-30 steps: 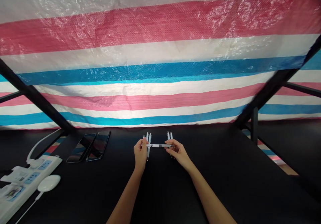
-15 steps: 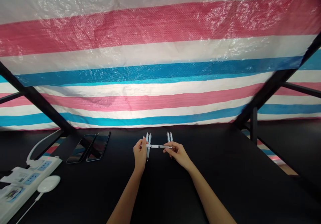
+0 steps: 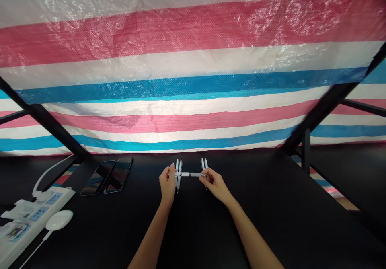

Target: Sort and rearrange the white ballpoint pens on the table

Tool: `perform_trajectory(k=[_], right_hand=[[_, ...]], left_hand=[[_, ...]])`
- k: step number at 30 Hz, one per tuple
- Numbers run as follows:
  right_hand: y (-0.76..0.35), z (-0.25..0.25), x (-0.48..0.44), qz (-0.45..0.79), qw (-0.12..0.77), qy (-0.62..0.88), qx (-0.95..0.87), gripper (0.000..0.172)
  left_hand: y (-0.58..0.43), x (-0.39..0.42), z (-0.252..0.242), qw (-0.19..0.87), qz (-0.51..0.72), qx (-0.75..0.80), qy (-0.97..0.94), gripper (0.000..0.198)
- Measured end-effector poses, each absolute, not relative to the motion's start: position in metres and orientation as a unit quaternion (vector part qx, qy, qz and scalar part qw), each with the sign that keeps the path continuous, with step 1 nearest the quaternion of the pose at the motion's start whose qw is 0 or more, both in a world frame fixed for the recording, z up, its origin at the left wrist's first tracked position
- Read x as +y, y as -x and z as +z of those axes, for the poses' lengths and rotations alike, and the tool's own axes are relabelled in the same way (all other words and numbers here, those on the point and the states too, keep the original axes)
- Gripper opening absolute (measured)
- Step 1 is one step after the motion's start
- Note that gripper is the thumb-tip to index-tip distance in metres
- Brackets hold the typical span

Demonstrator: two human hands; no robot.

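Between my two hands a white pen (image 3: 185,174) is held level, crossing above other pens on the black table. My left hand (image 3: 167,182) pinches its left end between thumb and fingers. At the other end, the fingers of my right hand (image 3: 215,184) are closed round the tip part and partly hide it. Beside and under my left hand lie several white pens (image 3: 178,184), pointing away from me; one is mostly covered by the hand. Just beyond my right hand are white pens (image 3: 204,163), their lower parts hidden by the fingers.
Two dark phones (image 3: 118,175) lie left on the black table (image 3: 205,233). A white power strip (image 3: 37,216) with plugs and a white round charger (image 3: 59,220) with its cable sit at the near left. Black frame bars (image 3: 312,116) and a striped sheet (image 3: 187,120) stand behind.
My right hand's fingers have shifted slightly right along the pen, toward its tip end. My left hand has moved very slightly left, still pinching the pen. The lying pens have not moved.
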State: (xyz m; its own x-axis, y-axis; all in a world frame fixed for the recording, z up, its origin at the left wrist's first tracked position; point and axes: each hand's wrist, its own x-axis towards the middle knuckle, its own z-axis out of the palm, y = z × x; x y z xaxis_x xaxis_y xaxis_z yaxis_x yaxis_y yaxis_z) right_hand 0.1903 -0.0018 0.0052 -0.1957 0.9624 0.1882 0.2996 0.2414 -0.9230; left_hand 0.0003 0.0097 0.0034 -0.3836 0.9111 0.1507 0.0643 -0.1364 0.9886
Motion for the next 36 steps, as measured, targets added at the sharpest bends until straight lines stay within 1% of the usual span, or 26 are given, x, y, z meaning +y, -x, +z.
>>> perform_trajectory(k=[2,6,9,14,19,24,27,31,32,36], right_hand=[[-0.1902,0.005,-0.0014,0.383,0.413,0.48,-0.672,0.023],[-0.1894,0.0068,-0.0018,0.375,0.432,0.47,-0.673,0.027],[-0.1893,0.0073,-0.0021,0.363,0.422,0.477,-0.68,0.021],[-0.1898,0.0072,-0.003,0.349,0.399,0.483,-0.697,0.03],[-0.1896,0.0084,-0.004,0.356,0.404,0.475,-0.697,0.027],[-0.1891,0.0078,-0.0038,0.364,0.384,0.478,-0.701,0.039],[-0.1898,0.0082,-0.0036,0.356,0.401,0.483,-0.692,0.027],[-0.1916,0.0102,-0.0038,0.351,0.405,0.481,-0.694,0.024],[-0.1918,0.0107,-0.0039,0.348,0.399,0.482,-0.698,0.025],[-0.1919,0.0113,-0.0041,0.351,0.386,0.478,-0.707,0.039]], left_hand=[[-0.0003,0.0095,0.0036,0.347,0.614,0.559,-0.437,0.044],[0.0,0.0097,0.0036,0.349,0.613,0.56,-0.434,0.044],[0.0005,0.01,0.0031,0.347,0.614,0.562,-0.433,0.045],[0.0017,0.01,0.0014,0.347,0.613,0.559,-0.438,0.045],[0.0016,0.0097,0.0009,0.345,0.614,0.559,-0.437,0.045],[0.0004,0.0092,0.002,0.342,0.608,0.563,-0.443,0.044],[0.0009,0.0098,0.0014,0.34,0.61,0.565,-0.44,0.044],[0.0018,0.0103,0.0008,0.342,0.611,0.567,-0.434,0.044],[0.0017,0.0102,0.0011,0.343,0.61,0.566,-0.435,0.044],[0.0006,0.0091,0.0031,0.346,0.609,0.561,-0.442,0.044]])
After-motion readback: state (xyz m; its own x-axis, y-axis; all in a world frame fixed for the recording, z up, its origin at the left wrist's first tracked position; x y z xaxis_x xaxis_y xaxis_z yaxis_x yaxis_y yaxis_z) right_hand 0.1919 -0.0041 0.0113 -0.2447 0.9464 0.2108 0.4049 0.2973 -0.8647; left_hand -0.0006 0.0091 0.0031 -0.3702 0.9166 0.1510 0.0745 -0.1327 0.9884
